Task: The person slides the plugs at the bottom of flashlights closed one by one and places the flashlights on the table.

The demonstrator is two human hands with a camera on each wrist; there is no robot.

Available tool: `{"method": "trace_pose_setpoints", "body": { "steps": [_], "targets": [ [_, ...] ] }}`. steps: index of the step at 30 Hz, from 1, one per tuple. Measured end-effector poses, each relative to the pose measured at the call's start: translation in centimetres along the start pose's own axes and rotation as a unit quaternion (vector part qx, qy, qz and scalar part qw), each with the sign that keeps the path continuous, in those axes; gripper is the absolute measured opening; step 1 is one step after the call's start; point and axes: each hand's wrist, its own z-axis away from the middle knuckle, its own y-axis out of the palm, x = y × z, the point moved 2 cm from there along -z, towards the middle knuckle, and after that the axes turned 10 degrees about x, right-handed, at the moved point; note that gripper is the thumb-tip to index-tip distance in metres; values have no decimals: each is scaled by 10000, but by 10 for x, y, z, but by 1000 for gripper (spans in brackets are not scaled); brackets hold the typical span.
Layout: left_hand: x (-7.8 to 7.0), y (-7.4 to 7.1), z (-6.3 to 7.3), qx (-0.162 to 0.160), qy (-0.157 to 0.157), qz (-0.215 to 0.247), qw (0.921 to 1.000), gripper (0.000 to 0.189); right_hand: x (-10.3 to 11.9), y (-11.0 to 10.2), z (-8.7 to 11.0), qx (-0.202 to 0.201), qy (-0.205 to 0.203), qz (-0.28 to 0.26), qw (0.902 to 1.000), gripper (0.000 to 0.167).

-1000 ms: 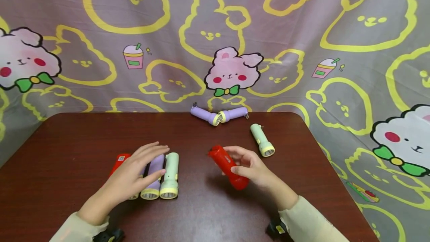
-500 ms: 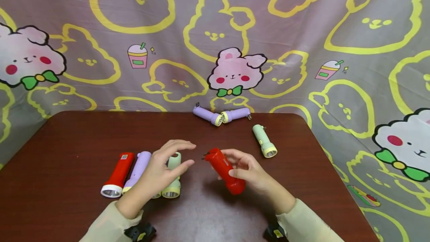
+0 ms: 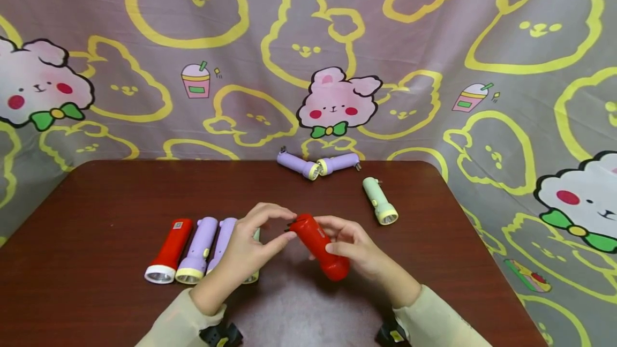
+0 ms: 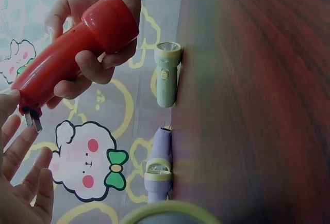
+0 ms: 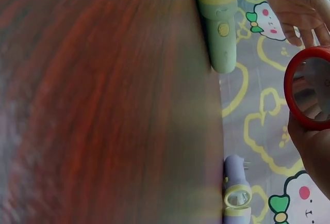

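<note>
My right hand (image 3: 362, 244) grips a red flashlight (image 3: 315, 245) above the table, its tail tilted up towards my left hand. Two metal plug prongs (image 4: 34, 120) stick out of that tail in the left wrist view. My left hand (image 3: 253, 245) is at the tail end, its thumb at the red body and its fingers spread around the prongs without closing. In the right wrist view the flashlight's red-rimmed lens (image 5: 312, 90) shows. Beside and partly behind my left hand, a row holds a red flashlight (image 3: 171, 245), two purple flashlights (image 3: 198, 248) and a mostly hidden green flashlight (image 5: 219, 33).
Two purple flashlights (image 3: 339, 163) lie lens to lens at the table's far edge. Another green flashlight (image 3: 380, 201) lies at the back right. The brown table (image 3: 96, 197) ends against a patterned cloth (image 3: 231, 58).
My left hand has moved right from over the row to the tail of the red flashlight, uncovering the row's left part. My right hand keeps its grip and has shifted slightly left.
</note>
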Motion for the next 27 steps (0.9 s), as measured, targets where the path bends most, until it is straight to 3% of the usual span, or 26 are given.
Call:
{"method": "trace_pose_setpoints", "body": {
  "steps": [7, 11, 19, 27],
  "targets": [
    [-1, 3, 1, 225, -217, 154, 9994, 35, 0, 4, 0, 173, -67, -151, 9997, 50],
    [-2, 3, 1, 201, -233, 183, 9994, 35, 1, 5, 0, 157, -73, -103, 9998, 49],
    [0, 5, 1, 132, -95, 261, 9995, 34, -2, 4, -1, 385, -384, 621, 9966, 56],
    [0, 5, 2, 53, -133, 263, 9996, 34, 0, 6, -3, 67, -189, 1053, 9942, 53]
  ]
}}
